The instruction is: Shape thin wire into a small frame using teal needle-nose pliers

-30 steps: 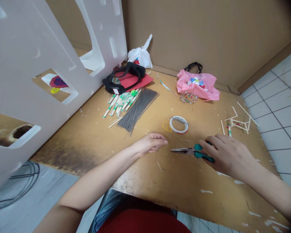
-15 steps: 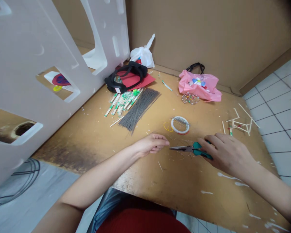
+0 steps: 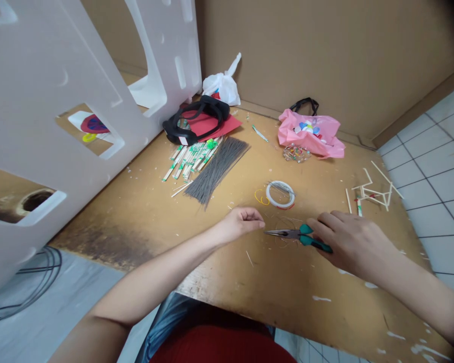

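Needle-nose pliers (image 3: 295,234), one pair, in the right hand (image 3: 353,239). Grip closed around the teal handles; the metal nose sticks out clear of it, on the side facing the other hand. Long axis runs roughly side to side across the table (image 3: 310,282), tips pointing left. Tips stop just beside the left fingertips; contact cannot be told. Jaws look narrow, too fine to judge whether fully met.

Left hand (image 3: 244,222): grip narrow, fingers curled, thumb reaching toward the pliers. Cannot tell whether a thin wire is pinched there.

Loose wire pieces (image 3: 249,258) scattered around and below the nose, too fine to count; one lies apart, nearer the person, slanting. Beyond the pliers, one white ring (image 3: 268,193) with several grey wires lying across it; one yellow loop (image 3: 263,203) on its left.

Farther left, one grey wire bundle (image 3: 216,171), strands past counting, long axis slanting away to the right. Wrapped chopsticks (image 3: 185,161) alongside, overlapping, count unclear. One black headset (image 3: 181,137) over a red sheet (image 3: 232,124).

Two bags at the back: white one (image 3: 223,89) knotted, pink one (image 3: 331,135) open with coloured pieces inside. Far right, one angular stick frame (image 3: 374,194), one stick lying apart on its left.
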### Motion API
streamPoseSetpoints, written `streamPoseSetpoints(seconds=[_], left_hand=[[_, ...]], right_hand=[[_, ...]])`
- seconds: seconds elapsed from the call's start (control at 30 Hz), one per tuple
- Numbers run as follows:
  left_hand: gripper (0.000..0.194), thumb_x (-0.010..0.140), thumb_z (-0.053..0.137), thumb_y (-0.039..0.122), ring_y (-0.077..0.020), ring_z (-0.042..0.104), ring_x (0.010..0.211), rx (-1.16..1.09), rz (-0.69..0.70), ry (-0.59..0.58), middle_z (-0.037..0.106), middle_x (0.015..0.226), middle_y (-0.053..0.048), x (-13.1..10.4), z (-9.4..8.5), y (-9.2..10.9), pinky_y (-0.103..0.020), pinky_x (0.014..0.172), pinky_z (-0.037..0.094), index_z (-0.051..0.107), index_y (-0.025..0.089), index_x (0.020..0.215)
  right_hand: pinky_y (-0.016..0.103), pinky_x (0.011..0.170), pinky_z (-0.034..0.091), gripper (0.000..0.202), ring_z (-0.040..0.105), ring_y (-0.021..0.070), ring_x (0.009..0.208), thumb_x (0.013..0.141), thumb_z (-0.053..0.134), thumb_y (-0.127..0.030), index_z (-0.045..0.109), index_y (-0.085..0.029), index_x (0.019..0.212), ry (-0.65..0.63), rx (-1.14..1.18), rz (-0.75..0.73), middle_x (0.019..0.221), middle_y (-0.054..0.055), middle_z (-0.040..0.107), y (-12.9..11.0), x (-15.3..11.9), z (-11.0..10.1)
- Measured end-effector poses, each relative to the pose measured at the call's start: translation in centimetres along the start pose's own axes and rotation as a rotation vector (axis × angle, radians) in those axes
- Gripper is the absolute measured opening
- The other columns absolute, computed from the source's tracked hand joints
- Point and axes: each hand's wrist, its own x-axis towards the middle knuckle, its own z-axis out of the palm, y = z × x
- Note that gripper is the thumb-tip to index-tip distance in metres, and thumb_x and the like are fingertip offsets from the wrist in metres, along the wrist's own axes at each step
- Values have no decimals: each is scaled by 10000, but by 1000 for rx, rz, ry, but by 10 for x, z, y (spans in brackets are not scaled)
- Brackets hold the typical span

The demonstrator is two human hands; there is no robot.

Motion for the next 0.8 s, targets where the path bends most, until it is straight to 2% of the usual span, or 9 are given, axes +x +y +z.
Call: streamPoseSetpoints(seconds=[0.1,0.17,0.27,0.4,0.57,0.67,0.73,0.8], left_hand=[[203,735,636,305,-38,291,465,160,161,90,383,499,76,-2,6,-2,-185,447,201,575,123,668],[204,751,625,302,-40,298,472,189,190,94,388,505,74,-2,7,-2,-185,456,221,572,124,666],[227,764,625,352,-42,340,449,147,123,-2,426,518,74,-1,2,-1,-181,446,264,588,129,752],[298,743,642,407,-79,518,498,56,43,-141,585,655,11,-1,-8,7,-203,468,382,567,135,842],[231,781,608,362,-75,493,527,215,72,-230,538,610,26,-7,-14,17,-196,498,377,570,134,783],[186,824,560,320,-60,403,532,338,154,-230,461,592,50,-10,-14,20,-185,505,319,564,139,781],[184,833,550,303,-57,349,533,360,202,-185,406,582,60,-9,-14,20,-185,501,282,542,139,749],[207,831,552,315,-54,312,510,290,192,-139,366,558,70,-7,-15,19,-185,482,248,511,143,724]], right_hand=[[277,495,226,192,528,141,551,735,572,-222,600,-221,925,-134,131,126,736,3,623,-7,5,-6],[271,485,210,246,524,134,524,691,589,-216,613,-231,936,-161,170,167,737,-2,640,-9,8,-9],[263,491,215,254,528,130,533,672,589,-210,624,-248,920,-176,193,177,749,-6,645,-4,8,-13],[261,490,210,150,505,122,511,666,578,-207,599,-238,811,-232,199,189,709,-15,616,9,2,-19],[253,479,235,121,508,120,500,655,589,-180,565,-236,760,-271,265,149,681,-31,601,16,-2,-24],[254,472,254,130,516,120,503,677,600,-195,577,-235,798,-246,262,136,708,-25,611,17,-2,-23],[262,498,298,189,550,139,568,707,594,-219,592,-228,896,-167,228,117,782,4,629,17,-3,-22],[283,562,348,247,578,178,681,753,569,-261,589,-208,993,-53,151,84,856,48,633,16,-4,-20]])
